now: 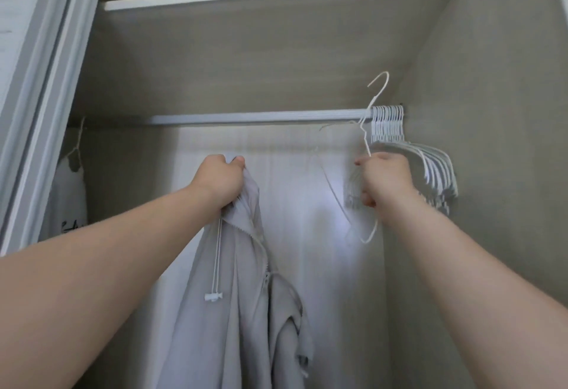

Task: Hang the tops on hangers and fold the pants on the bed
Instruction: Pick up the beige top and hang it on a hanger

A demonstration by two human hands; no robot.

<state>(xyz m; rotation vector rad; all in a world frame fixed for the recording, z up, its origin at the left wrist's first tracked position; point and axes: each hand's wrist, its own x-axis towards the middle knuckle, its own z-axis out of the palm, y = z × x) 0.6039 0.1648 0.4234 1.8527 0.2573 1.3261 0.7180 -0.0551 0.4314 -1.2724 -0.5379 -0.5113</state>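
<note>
Left hand [219, 181] grips grey jacket [239, 296] — right hand [385, 178] holds hanger [373, 103].

Soft dim light (edges bowed)

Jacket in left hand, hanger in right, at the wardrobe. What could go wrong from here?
1. The wire hanger in the right hand is close beside the bunch of hangers on the rod; it may snag one and drag it off.
2. The left hand grips the gray hooded jacket by one bunched handful, so threading may go crooked.
3. The dangling drawcord could catch the hanger.
</note>
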